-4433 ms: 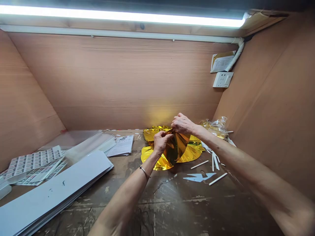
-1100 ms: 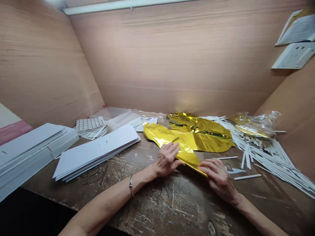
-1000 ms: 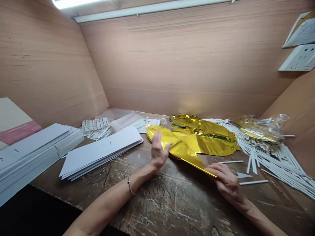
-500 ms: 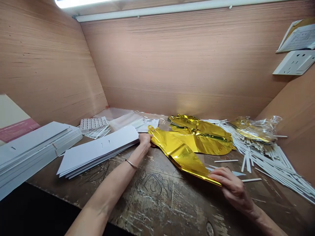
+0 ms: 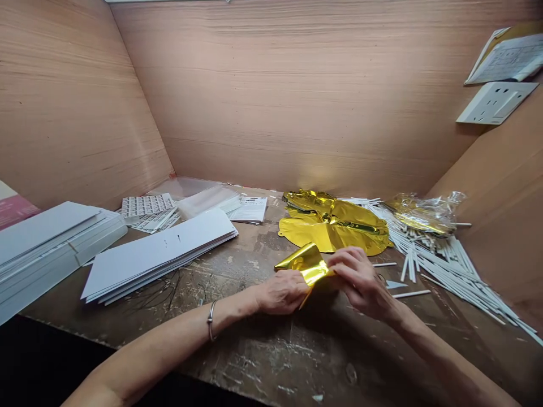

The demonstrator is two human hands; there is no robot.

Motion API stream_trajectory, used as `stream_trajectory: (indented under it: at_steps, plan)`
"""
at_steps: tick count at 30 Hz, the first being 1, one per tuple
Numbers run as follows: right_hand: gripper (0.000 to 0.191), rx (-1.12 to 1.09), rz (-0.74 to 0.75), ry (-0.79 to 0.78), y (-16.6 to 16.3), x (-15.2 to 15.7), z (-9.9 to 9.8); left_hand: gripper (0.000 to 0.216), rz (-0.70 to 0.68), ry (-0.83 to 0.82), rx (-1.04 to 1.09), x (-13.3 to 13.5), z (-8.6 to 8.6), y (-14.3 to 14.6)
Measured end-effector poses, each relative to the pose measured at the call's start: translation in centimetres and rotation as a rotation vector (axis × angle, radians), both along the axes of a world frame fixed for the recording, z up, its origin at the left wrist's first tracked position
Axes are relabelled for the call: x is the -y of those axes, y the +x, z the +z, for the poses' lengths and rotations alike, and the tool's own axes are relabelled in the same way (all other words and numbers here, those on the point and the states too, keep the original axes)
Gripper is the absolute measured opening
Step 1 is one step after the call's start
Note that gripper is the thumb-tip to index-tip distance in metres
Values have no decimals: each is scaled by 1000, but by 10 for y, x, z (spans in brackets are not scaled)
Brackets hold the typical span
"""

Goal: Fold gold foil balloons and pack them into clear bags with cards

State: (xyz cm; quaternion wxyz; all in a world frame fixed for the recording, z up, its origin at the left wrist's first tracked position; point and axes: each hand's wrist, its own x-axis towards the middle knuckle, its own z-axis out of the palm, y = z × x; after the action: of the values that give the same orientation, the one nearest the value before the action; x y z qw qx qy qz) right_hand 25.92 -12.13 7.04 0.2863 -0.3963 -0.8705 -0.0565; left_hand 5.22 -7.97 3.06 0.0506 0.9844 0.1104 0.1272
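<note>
the scuffed bench point(image 5: 250, 350) carries a stack of white cards point(image 5: 156, 251) left of centre and, toward the back, a pile of gold foil point(image 5: 314, 234). nearer the person, a folded foil piece point(image 5: 306, 263) is between the left hand point(image 5: 280, 291) and the right hand point(image 5: 358, 278), both with fingers curled in and gripping it. near the right hand lies a loose white stick point(image 5: 411, 294).
</note>
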Motion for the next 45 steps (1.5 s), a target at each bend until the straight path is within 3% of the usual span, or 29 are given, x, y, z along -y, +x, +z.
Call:
stream_trajectory:
  at_steps: [3,8,12,15,18,21,25,29,32,36,38,40,42,45]
  plan:
    - [11,21,18,-91,-14,-35,-6,16,-78,-79,17,4,-3,-16]
    - [14,143,103,-267,-47,-80,-39,15,-122,-69,-62,7,-9,-28]
    - [25,125,119,-320,-60,-87,-61,15,-143,-48,-58,9,-13,-29]
    - [28,74,120,-334,-61,-86,-68,21,-97,-8,68,12,-7,-29]
    - [23,21,119,-344,-61,-89,-72,24,8,-4,201,11,2,-27]
    - [16,-128,76,-373,-55,-93,-70,22,-11,-37,168,9,4,-26]
    - [21,-324,-98,-263,-29,-70,-48,31,18,-99,63,7,-3,-28]
    - [29,133,69,-141,-16,-10,-32,38,75,-202,68,8,-7,-26]
    - [30,381,121,-32,-28,26,-37,39,123,-280,79,9,-6,-22]
    - [23,393,65,48,-44,34,-57,38,145,-341,57,7,-4,-20]
    - [21,254,-21,-15,-45,29,-65,44,161,-370,34,4,-4,-23]
    - [23,-19,-181,-152,-41,22,-69,52,188,-415,21,-2,-5,-26]
    - [21,-313,-344,-356,-36,15,-69,51,221,-483,53,-9,-9,-27]
    - [14,-593,-491,-725,-30,2,-64,32,344,-649,251,-22,-17,-20]
